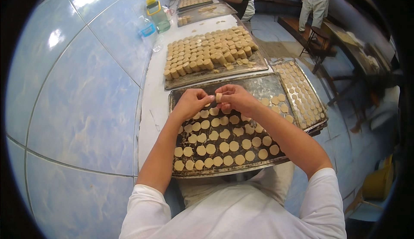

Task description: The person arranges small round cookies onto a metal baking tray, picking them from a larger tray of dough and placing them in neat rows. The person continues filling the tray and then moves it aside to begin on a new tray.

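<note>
Blue tiles (86, 96), white table (149, 131); hands (189, 104) (238, 99) pinched closed, right on dough (218, 97), left's hold unclear.

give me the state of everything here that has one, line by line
Right hand: closed on a short dough stack
Left hand: fingertips pinched, close to that stack
Dough rounds: flat, laid in rows
Near tray: partly filled, bare near its far edge
Far tray: crowded with dough stacks
Green jug: upright, yellow lid on
Stool: upright

Dough discs (224, 146) lie on the near tray (260, 85), dough stacks (208, 49) behind it
</note>
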Tool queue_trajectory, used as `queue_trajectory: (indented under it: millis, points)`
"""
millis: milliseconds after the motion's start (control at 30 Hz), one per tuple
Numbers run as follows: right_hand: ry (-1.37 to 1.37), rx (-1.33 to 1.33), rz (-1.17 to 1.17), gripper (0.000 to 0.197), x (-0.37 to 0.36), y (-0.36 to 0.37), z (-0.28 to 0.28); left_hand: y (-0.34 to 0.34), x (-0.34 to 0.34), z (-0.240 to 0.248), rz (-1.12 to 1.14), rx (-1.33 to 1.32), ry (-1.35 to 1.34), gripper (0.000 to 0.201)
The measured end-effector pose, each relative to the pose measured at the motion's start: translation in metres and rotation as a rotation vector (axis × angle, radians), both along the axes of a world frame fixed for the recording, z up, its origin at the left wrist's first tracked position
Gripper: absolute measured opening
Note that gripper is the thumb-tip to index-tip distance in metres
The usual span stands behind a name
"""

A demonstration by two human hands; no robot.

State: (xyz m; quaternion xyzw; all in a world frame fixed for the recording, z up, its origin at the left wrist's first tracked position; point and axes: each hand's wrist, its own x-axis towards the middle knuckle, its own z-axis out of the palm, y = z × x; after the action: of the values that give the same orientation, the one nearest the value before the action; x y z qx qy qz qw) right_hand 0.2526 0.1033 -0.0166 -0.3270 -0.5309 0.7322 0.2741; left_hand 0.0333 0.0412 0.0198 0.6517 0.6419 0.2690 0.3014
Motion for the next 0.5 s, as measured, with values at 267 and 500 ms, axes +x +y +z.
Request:
queue_trajectory:
  millis: [267, 500]
  points:
    - [-0.084, -0.044, -0.063, 0.03, 0.025, -0.002, 0.008, 0.018, 0.016, 0.0, -0.071, -0.061, 0.009, 0.037]
    - [-0.057, 0.02, -0.044, 0.033, 0.039, -0.001, 0.005, 0.022, 0.038, 0.0, -0.197, -0.045, -0.184, 0.034]
